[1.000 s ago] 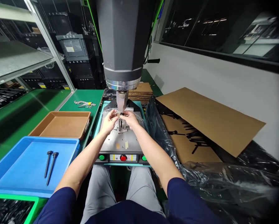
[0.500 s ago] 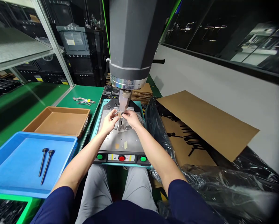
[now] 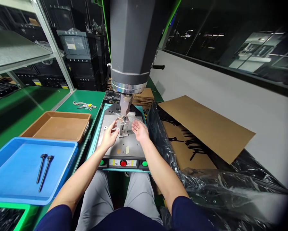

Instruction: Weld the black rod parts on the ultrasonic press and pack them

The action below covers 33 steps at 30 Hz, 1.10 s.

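Before me stands a press machine [image 3: 131, 41] whose metal tip [image 3: 125, 104] points down at a small metal fixture [image 3: 123, 127] on the grey base plate [image 3: 134, 147]. A small dark part [image 3: 124, 118] sits on top of the fixture, just under the tip. To the left of the fixture is my left hand [image 3: 109, 134], fingers apart, holding nothing. My right hand [image 3: 140, 130] hangs to the right of it, palm turned inward and fingers spread. Along the front edge of the machine are two green buttons [image 3: 144, 163] with a red button [image 3: 123, 163] between them.
At left, a blue tray [image 3: 11, 150] holds two black bolt-like rods [image 3: 46, 173]; a brown tray [image 3: 55, 126] lies behind it. Metal tools [image 3: 84, 105] rest on the green bench. At right, a cardboard sheet [image 3: 206, 125] partly covers black parts in a plastic-lined box [image 3: 194, 154].
Both hands have let go of the small part at the fixture and drawn apart, the left one to the left and down, the right one to the right. The view has shifted slightly.
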Available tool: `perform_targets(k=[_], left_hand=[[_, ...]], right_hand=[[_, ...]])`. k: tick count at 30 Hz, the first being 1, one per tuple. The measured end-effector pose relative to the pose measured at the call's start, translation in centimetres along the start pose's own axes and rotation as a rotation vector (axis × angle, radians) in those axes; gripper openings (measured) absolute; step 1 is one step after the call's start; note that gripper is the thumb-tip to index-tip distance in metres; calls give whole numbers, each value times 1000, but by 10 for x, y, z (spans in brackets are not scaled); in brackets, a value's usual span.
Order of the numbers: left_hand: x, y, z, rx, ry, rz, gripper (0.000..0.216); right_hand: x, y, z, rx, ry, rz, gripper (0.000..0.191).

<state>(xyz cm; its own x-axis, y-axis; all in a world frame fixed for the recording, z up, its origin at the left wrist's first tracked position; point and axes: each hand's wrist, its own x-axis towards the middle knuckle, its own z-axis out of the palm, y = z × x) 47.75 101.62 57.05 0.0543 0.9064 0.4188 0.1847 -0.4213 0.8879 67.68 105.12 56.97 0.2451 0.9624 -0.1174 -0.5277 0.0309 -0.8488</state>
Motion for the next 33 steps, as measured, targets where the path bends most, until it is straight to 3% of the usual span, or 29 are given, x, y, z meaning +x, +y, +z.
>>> perform_targets(k=[4,10,18,26,33], left_hand=[[-8,3,2,-5,-11,1,54],[-7,5,14,-85,22,-104,58],[-18,3,16,-146,34,-116,63],[-4,5,14,-156,35,-120,63],[-10,9,10,-139,1,-117,80]], right_hand=[[-17,5,-18,30,12,-118,37],[-30,2,-34,77,57,-95,36],[-46,12,-38,95,13,-24,41],[-37,9,-19,79,18,14,33],[-45,9,-19,167,-4,94,41]])
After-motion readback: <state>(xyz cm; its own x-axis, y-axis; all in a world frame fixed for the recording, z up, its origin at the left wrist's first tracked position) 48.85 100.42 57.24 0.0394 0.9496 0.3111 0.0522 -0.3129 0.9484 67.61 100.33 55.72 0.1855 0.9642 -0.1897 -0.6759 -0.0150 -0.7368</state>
